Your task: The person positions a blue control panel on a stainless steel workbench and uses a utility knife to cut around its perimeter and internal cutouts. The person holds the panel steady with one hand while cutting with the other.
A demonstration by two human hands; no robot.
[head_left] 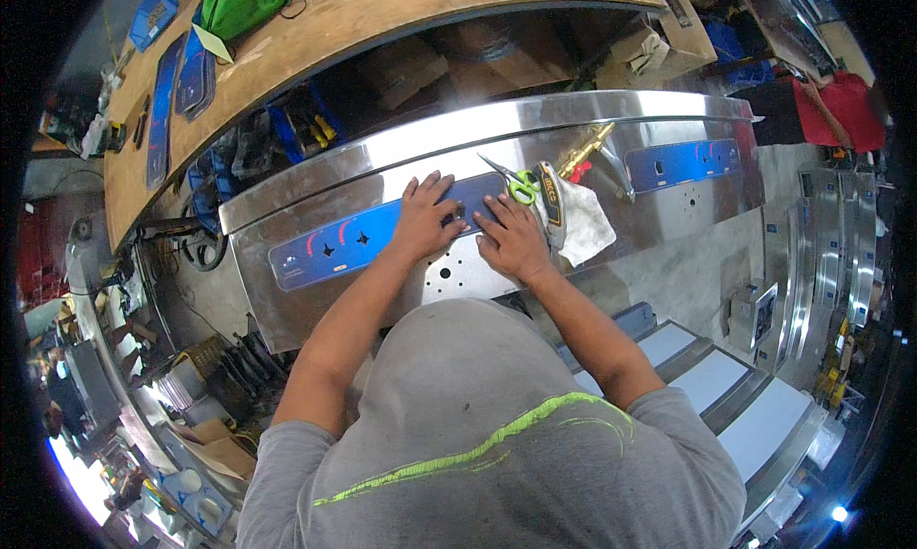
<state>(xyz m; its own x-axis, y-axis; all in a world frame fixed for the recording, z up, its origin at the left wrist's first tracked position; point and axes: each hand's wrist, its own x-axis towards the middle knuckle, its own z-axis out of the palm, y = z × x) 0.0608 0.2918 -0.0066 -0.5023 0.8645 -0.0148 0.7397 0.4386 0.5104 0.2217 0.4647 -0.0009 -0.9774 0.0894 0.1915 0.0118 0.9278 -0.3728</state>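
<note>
A long shiny metal panel (564, 148) lies before me, with a blue control-panel label (382, 232) along its left and middle part. My left hand (425, 220) rests on the label's middle, fingers spread over its surface. Close to the label's right end, my right hand (514, 242) lies with its fingers stretched onto it. Just beyond my right hand are green-handled scissors (521, 181), a black and yellow tool (552, 200) whose kind I cannot make out, and a white cloth (587, 229). A brass-coloured fitting with a red part (585, 153) lies behind them.
A second blue label (683, 164) sits on the panel's right part. Beyond stands a wooden table (382, 24) with more blue labels (164, 110) and a green bag (241, 5). Metal cabinets (755, 310) stand at right. Another person in red (841, 115) is at far right.
</note>
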